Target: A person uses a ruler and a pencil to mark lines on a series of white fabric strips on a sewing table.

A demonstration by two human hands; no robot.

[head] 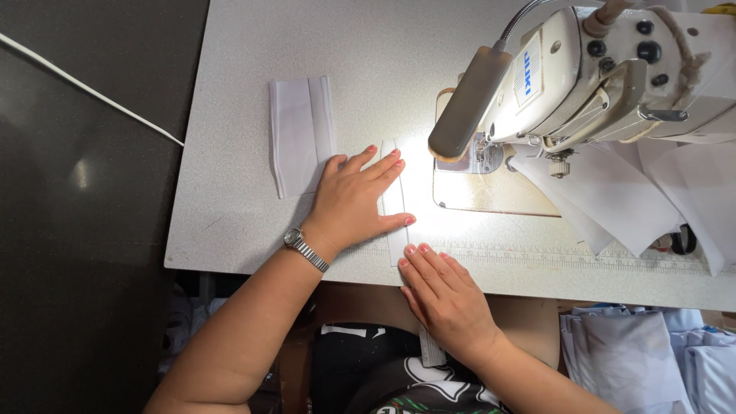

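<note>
A narrow white fabric strip lies lengthwise on the grey sewing table, in the lamp's glare. My left hand rests flat with fingers spread, its fingertips and thumb pressing on the strip. A metal watch sits on that wrist. My right hand lies flat at the table's near edge, fingertips touching the strip's near end. Neither hand grips anything.
A white sewing machine with a grey gooseneck lamp stands at the right, with white cloth draped under it. A folded white piece lies left of my hand. A ruler scale runs along the table edge. Pale blue fabric is piled below right.
</note>
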